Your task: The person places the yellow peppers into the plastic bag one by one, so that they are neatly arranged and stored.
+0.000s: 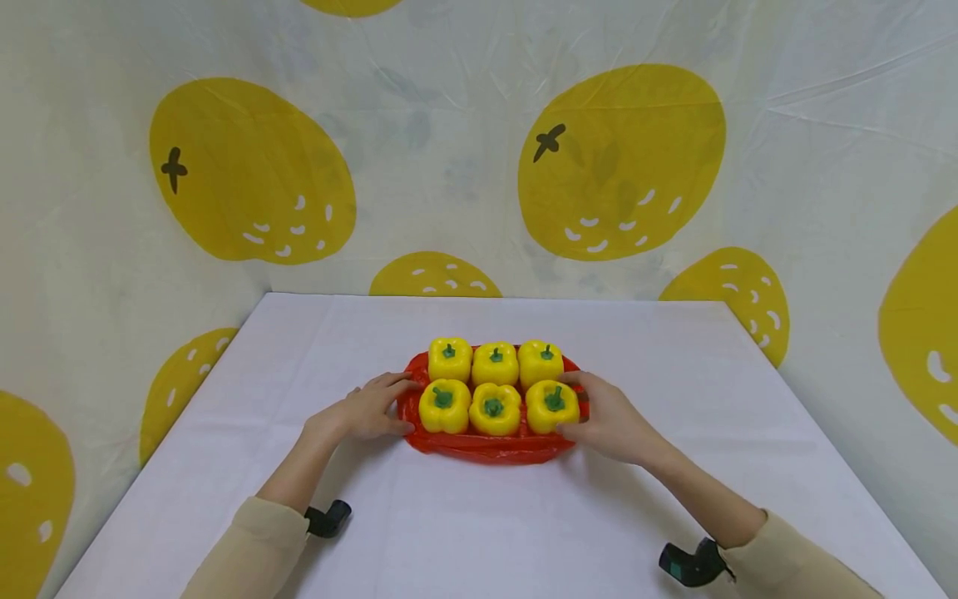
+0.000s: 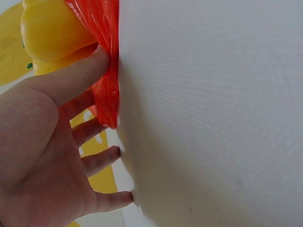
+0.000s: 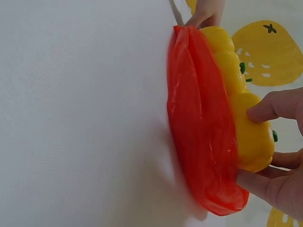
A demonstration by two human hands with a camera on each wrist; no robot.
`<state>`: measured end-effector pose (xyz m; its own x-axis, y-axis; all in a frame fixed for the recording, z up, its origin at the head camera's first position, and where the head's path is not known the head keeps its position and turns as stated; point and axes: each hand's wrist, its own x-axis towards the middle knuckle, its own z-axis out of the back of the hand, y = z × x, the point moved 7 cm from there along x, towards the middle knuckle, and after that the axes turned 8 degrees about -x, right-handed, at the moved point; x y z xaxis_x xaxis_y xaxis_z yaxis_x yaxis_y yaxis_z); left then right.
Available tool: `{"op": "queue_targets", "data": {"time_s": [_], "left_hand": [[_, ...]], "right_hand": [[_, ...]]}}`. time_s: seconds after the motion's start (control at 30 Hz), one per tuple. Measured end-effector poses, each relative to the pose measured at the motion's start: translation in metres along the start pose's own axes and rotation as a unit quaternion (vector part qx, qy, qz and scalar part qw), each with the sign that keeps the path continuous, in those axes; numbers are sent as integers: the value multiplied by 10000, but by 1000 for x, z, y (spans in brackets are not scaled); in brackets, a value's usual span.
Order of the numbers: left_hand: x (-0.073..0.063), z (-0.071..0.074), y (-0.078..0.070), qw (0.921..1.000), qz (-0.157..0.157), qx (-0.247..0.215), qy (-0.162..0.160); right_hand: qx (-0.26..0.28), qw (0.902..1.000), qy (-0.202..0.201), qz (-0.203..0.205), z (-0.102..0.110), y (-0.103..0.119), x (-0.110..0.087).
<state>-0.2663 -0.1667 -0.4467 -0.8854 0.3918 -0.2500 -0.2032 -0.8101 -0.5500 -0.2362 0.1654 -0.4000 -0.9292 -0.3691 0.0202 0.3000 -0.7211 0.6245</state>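
Six-like rows aside, several yellow bell peppers [image 1: 496, 409] with green stems sit in two rows on a crumpled red plastic bag [image 1: 490, 453]. My left hand [image 1: 374, 408] is at the bag's left edge. In the left wrist view, its thumb [image 2: 83, 71] touches the red plastic while the other fingers spread out, some tips close to the table. My right hand [image 1: 609, 416] is around the near right bell pepper [image 3: 253, 137], with a fingertip pressed to its side. Another finger of that hand touches the red bag lower down. Part of this hand is outside the right wrist view.
A white cloth covers the table [image 1: 479, 532]. Behind it hangs a pale curtain [image 1: 441, 166] printed with big yellow fruit. A black wrist device [image 1: 328, 519] is worn at the left sleeve, and a similar black device [image 1: 694, 564] at the right.
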Motion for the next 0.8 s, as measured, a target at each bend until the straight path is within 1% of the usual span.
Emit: {"op": "queue_targets", "data": {"time_s": [0.2, 0.43, 0.57, 0.7, 0.8], "left_hand": [[1, -1, -2, 10000, -35, 8, 24], [2, 0, -2, 10000, -23, -5, -31], [2, 0, -1, 10000, 5, 7, -44], [2, 1, 0, 10000, 34, -70, -14], [1, 2, 1, 9998, -49, -189, 21]], "right_hand": [[30, 9999, -25, -122, -6, -1, 0], [-151, 9998, -66, -75, -9, -3, 1], [-283, 9995, -38, -156, -8, -3, 1], [-363, 9991, -1, -196, -7, -3, 1], [-377, 9992, -32, -146, -6, -3, 2]]}}
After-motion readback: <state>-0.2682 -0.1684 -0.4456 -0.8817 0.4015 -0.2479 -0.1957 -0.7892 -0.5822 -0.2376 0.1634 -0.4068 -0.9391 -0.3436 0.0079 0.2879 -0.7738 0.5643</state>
